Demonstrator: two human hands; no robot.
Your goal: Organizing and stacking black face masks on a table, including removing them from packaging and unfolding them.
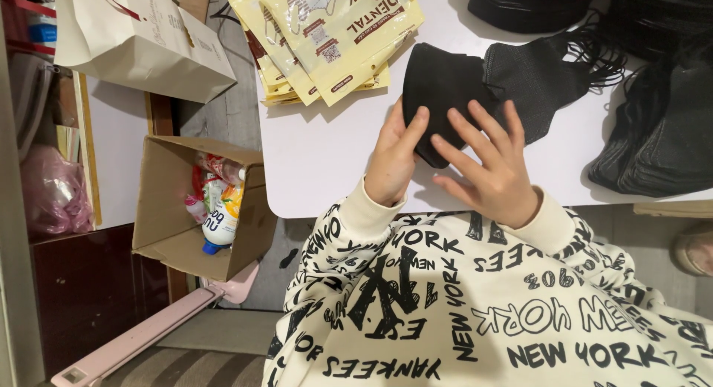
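A folded black face mask (445,82) lies on the white table (319,164) in front of me. My left hand (392,164) grips its lower left edge, thumb on top. My right hand (492,168) rests flat on the mask's lower right part, fingers spread and not curled around it. A second black mask (553,67) with thin ear loops lies just to the right, overlapping the first. My cream sleeves with black lettering fill the bottom of the view.
Stacks of black masks sit at the right (653,142) and top (535,4). Yellow flat packets (334,38) are fanned out at the table's top left. Left of the table, an open cardboard box (167,209) holds bottles (219,220). A white paper bag (141,38) stands above it.
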